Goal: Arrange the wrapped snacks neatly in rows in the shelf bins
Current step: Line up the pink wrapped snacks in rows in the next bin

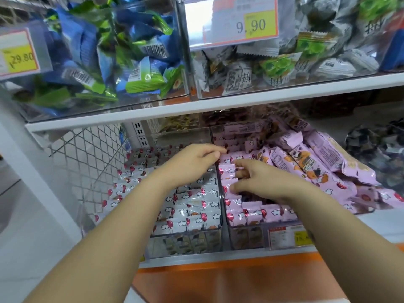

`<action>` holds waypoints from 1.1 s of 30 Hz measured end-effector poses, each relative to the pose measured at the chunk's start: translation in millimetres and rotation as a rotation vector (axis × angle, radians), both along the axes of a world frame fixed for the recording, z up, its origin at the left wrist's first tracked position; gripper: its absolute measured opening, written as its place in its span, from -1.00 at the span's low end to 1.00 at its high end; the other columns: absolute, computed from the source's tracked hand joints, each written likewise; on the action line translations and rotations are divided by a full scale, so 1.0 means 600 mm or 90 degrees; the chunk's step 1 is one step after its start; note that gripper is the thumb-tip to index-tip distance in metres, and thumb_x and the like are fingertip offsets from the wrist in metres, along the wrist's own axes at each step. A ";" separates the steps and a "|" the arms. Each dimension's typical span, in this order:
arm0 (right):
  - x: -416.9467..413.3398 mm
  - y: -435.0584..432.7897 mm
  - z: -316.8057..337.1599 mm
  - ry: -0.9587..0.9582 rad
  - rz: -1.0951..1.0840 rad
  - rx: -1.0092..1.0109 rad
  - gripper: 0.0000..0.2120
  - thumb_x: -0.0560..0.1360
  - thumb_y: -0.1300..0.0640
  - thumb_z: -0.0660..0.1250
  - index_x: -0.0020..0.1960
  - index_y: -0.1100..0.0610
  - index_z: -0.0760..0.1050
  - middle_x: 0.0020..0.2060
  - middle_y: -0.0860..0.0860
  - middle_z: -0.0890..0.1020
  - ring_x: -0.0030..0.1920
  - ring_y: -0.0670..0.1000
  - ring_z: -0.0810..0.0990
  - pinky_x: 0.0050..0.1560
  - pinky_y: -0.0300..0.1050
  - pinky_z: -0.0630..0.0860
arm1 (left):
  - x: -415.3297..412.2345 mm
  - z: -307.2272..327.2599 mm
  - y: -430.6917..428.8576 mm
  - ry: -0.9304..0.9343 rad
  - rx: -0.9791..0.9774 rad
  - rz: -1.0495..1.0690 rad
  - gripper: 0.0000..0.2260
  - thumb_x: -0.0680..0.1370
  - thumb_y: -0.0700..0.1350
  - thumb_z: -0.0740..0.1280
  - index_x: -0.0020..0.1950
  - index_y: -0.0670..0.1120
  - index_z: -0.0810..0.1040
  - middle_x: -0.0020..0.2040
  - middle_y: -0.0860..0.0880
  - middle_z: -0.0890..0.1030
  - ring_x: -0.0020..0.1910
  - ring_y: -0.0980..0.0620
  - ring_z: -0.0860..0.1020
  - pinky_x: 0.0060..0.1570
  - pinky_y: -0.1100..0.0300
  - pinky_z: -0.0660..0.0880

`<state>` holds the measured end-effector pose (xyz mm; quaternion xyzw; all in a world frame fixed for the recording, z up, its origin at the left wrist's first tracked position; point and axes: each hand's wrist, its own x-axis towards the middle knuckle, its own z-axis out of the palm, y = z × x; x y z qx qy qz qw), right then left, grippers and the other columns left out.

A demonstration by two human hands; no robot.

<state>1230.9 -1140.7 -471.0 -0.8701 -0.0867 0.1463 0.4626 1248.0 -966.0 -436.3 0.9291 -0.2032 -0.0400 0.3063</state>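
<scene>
Both hands working in the pink bin [247, 237]: right hand [255, 180] pinching some pink snacks [228, 171] between thumb and curled fingers, probably squaring the row; left hand [192, 162] reaching across, steadying its far end, grip unclear. White snacks [196, 217] already lying in rows; loose heap [328, 162] waiting

The left tag [21, 59], on the front of the blue-snack bin [109, 101], shows "29.80" in dark digits on its yellow patch; the middle tag [251, 25], orange-edged and fixed to the grey-snack bin [306, 84], shows "9.90" across its white and yellow parts, with the lines above too blurred to read. A grey wrapper [240, 78] in that bin bears the large character "梅"; the lower tag [290, 237] on the pink-snack bin [247, 239] has a yellow price patch too blurred to read.
</scene>
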 end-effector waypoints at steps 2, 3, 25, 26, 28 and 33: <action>0.006 0.003 0.000 -0.015 -0.002 -0.057 -0.40 0.47 0.18 0.38 0.45 0.15 0.23 0.24 0.19 0.47 0.23 0.16 0.49 0.30 0.17 0.39 | -0.024 -0.018 0.004 0.017 -0.075 0.017 -0.71 0.65 -0.04 0.14 0.34 0.08 0.46 0.26 0.19 0.48 0.19 0.28 0.39 0.02 0.43 0.30; 0.010 0.005 0.000 -0.028 0.001 -0.091 -0.41 0.47 0.17 0.38 0.44 0.15 0.23 0.28 0.18 0.46 0.25 0.16 0.48 0.29 0.16 0.40 | -0.031 -0.029 0.003 0.012 -0.096 0.022 -0.72 0.64 -0.05 0.15 0.34 0.09 0.46 0.27 0.19 0.46 0.20 0.28 0.38 0.05 0.42 0.29; 0.008 0.016 0.037 -0.187 0.035 -0.323 -0.43 0.45 0.06 0.43 0.41 0.04 0.33 0.32 0.02 0.47 0.19 0.00 0.51 0.20 -0.17 0.39 | -0.055 -0.082 0.022 -0.128 -0.153 0.029 -0.69 0.62 -0.19 0.18 0.30 0.07 0.51 0.30 0.23 0.43 0.12 0.36 0.36 0.05 0.65 0.22; 0.001 0.012 0.043 -0.190 0.029 -0.306 -0.44 0.45 0.06 0.43 0.40 0.02 0.34 0.32 0.00 0.46 0.18 -0.01 0.53 0.23 -0.13 0.41 | -0.056 -0.082 0.023 -0.128 -0.151 0.030 -0.69 0.62 -0.18 0.18 0.31 0.07 0.51 0.30 0.23 0.43 0.12 0.35 0.37 0.05 0.63 0.24; -0.016 0.000 0.055 -0.215 0.018 -0.285 -0.50 0.46 0.08 0.42 0.36 -0.01 0.38 0.30 -0.04 0.49 0.12 -0.06 0.56 0.22 -0.10 0.44 | -0.059 -0.081 0.021 -0.128 -0.149 0.035 -0.71 0.62 -0.17 0.18 0.31 0.05 0.51 0.29 0.21 0.44 0.09 0.31 0.40 0.05 0.57 0.28; -0.071 -0.055 0.078 -0.327 -0.045 -0.188 -0.67 0.50 0.19 0.35 0.23 -0.04 0.50 0.07 -0.16 0.60 -0.03 -0.19 0.60 -0.02 -0.45 0.46 | -0.067 -0.071 0.008 -0.152 -0.124 0.036 -0.73 0.61 -0.15 0.21 0.27 0.06 0.52 0.19 0.23 0.45 0.10 0.32 0.38 0.04 0.69 0.15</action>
